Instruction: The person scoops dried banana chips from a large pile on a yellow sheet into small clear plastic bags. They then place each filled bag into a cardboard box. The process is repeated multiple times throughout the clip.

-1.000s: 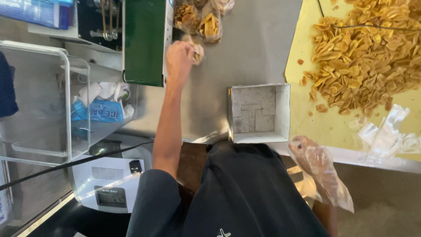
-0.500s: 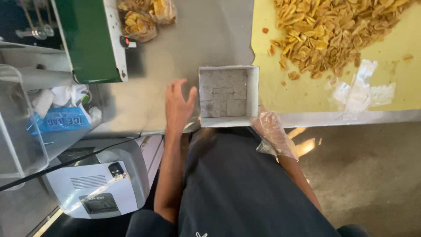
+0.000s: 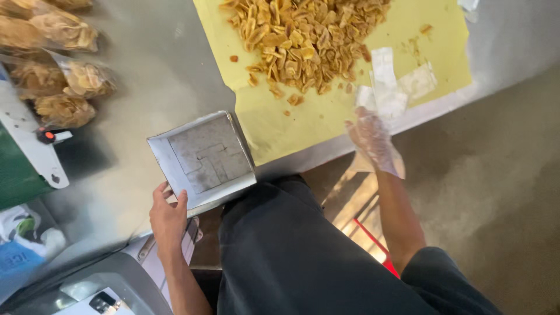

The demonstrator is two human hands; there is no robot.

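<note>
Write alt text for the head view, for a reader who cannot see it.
A person's bare left hand rests beside a square metal tray on a steel table, while the gloved right hand reaches toward clear bags beside fried chips on yellow paper.

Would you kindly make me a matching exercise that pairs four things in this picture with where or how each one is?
Things:
1. left hand
2. right hand
3. pile of chips
4. filled bags

Places or states:
A. loose on the yellow sheet
B. bare, at the near edge of the square metal tray
C. on the steel table, far left
D. in a clear plastic glove, at the empty bags

Pairs: 1-B, 2-D, 3-A, 4-C
</note>
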